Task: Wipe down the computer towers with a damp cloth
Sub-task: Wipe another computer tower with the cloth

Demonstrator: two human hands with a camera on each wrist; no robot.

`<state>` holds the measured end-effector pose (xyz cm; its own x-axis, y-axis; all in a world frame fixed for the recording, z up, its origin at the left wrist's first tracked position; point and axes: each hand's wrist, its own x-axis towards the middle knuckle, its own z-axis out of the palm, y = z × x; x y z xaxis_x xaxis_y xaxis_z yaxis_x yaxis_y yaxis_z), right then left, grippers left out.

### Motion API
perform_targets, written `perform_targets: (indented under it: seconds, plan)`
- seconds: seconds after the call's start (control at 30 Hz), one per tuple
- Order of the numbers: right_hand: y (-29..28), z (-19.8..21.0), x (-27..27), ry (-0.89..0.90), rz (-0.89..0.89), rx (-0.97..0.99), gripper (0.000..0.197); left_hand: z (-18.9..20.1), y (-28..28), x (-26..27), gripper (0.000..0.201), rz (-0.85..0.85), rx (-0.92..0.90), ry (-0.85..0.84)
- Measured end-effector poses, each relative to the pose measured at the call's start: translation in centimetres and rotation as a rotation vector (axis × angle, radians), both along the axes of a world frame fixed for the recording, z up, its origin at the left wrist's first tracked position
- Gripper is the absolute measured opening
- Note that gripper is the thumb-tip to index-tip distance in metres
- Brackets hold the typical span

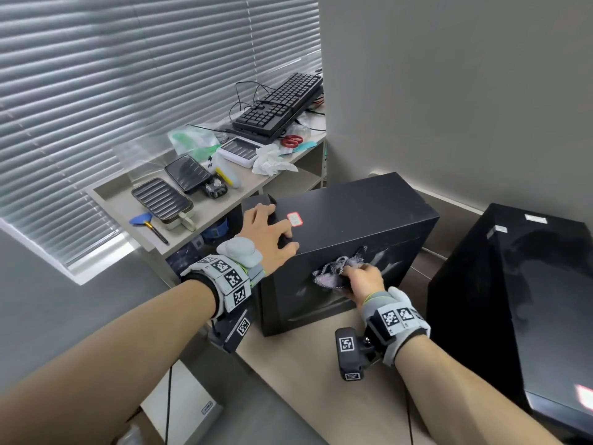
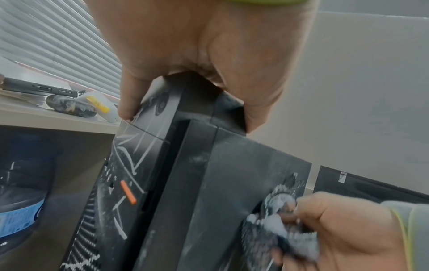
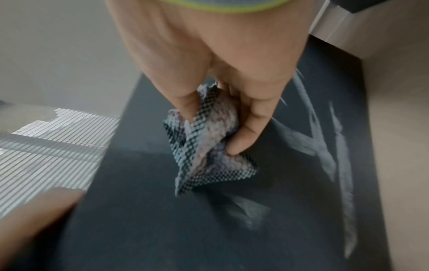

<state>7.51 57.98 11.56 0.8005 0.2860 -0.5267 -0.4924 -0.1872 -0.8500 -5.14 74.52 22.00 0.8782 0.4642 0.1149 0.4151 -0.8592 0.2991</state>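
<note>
A black computer tower (image 1: 353, 213) stands on the pale floor board, with pale wet streaks on its near side panel (image 3: 162, 220). My left hand (image 1: 280, 228) grips its top front corner (image 2: 199, 95), fingers curled over the front face and thumb on the side. My right hand (image 1: 357, 277) pinches a crumpled grey checked cloth (image 1: 333, 271) and presses it against the side panel. In the right wrist view the cloth (image 3: 209, 146) sits bunched between thumb and fingers (image 3: 246, 132). A second, glossy black tower (image 1: 529, 300) stands to the right, untouched.
A low shelf unit (image 1: 199, 220) on the left carries trays, keyboards (image 1: 279, 104), red scissors (image 1: 292, 141) and crumpled tissue (image 1: 272, 160). A water bottle (image 2: 18, 210) stands under it. Blinds cover the window on the left; a grey wall rises behind the towers.
</note>
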Motion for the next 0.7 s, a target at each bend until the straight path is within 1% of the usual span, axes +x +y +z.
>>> perform_targets:
  seconds: [0.07,0.13,0.17,0.2,0.27,0.37,0.47,0.53,0.63,0.7]
  plan:
    - [0.3,-1.2,-0.8,0.059,0.051,-0.035,0.015,0.0,0.1,0.1,0.021,-0.01,0.005,-0.011]
    - [0.4,-2.4,-0.9,0.072,0.079,-0.075,0.033,0.0,0.3,0.0,0.021,-0.015,0.009,-0.016]
    - [0.2,-2.5,-0.6,0.067,0.067,-0.074,0.035,0.1,0.3,0.0,0.022,-0.018,0.011,-0.013]
    - [-0.1,-2.3,-0.4,0.07,0.029,-0.063,0.03,0.1,0.3,-0.2,0.022,-0.021,0.012,-0.004]
    - [-0.7,-0.7,0.2,0.067,-0.035,-0.016,0.014,0.2,0.2,-0.4,0.025,-0.029,0.021,0.009]
    - [-0.7,1.1,0.8,0.039,-0.102,0.11,0.011,0.2,0.5,-0.6,0.03,-0.045,0.028,0.042]
    - [0.6,2.4,-1.2,-0.011,-0.048,0.215,0.012,0.0,0.9,-0.8,0.035,-0.067,0.044,0.073]
    - [2.2,2.0,-3.0,-0.039,-0.013,0.192,0.014,-0.1,1.3,-1.0,0.036,-0.082,0.056,0.072]
    - [4.0,-0.5,-5.5,-0.042,0.04,0.046,0.017,-0.2,1.8,-1.3,0.038,-0.11,0.067,0.093]
    - [4.0,-2.2,-6.5,0.057,0.032,0.03,0.012,-0.3,1.9,-1.5,0.039,-0.131,0.065,0.105]
